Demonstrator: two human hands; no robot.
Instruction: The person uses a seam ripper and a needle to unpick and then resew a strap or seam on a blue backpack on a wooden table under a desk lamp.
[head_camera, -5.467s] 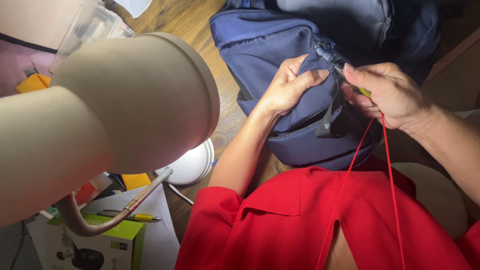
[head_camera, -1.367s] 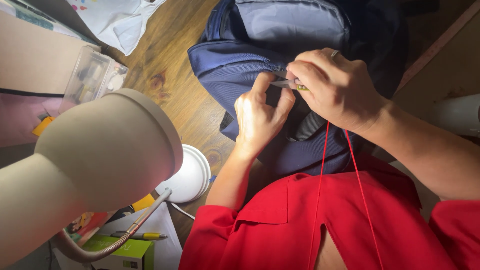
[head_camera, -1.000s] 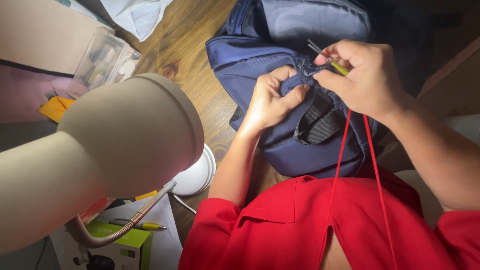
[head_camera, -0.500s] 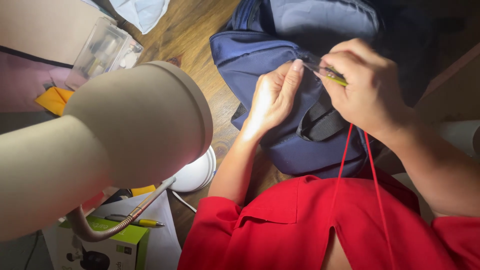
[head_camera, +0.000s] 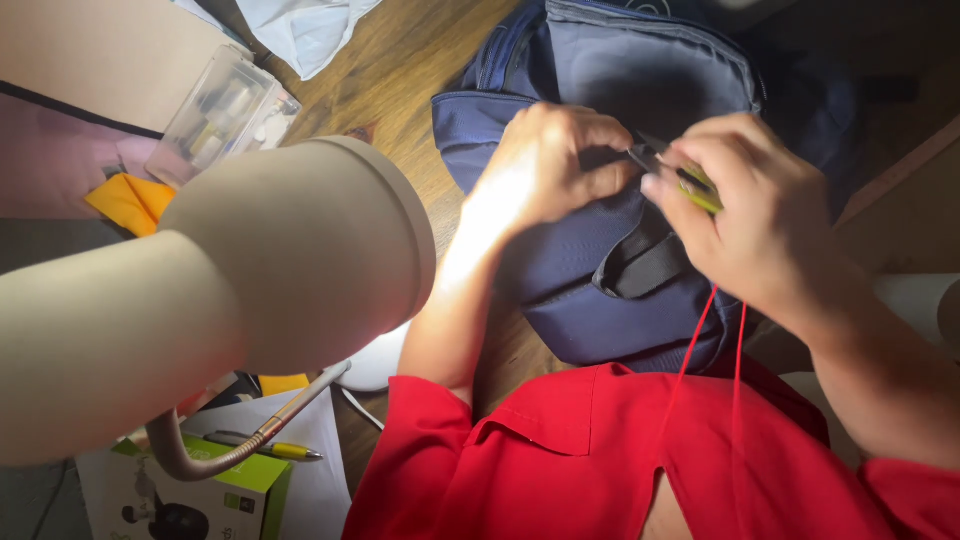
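One beige lamp shade (head_camera: 250, 290) is filling the nine o'clock side of the view, its bent metal neck (head_camera: 240, 450) curving down toward seven o'clock. Behind it, at ten o'clock, one clear plastic box (head_camera: 215, 115) is lying on the wooden bench (head_camera: 400, 70), with one folded orange cloth (head_camera: 125, 200) just beside it. At seven o'clock one yellow pen (head_camera: 265, 448) is resting on white paper (head_camera: 300, 440), beside one green and white carton (head_camera: 200, 495).

Toward the centre, the left hand (head_camera: 540, 165) is curling its fingers down and pinching the fabric of one navy backpack (head_camera: 620, 200), which is lying on the bench from twelve to three o'clock. One black strap (head_camera: 645, 265) is crossing the bag's front.

At two o'clock the right hand (head_camera: 745, 215) is closing around one small yellow-green tool (head_camera: 695, 185), its dark tip touching the bag right by the left hand's fingertips. Two lines of red thread (head_camera: 715, 340) are hanging from this hand toward five o'clock, over the person's red shirt (head_camera: 600, 460).
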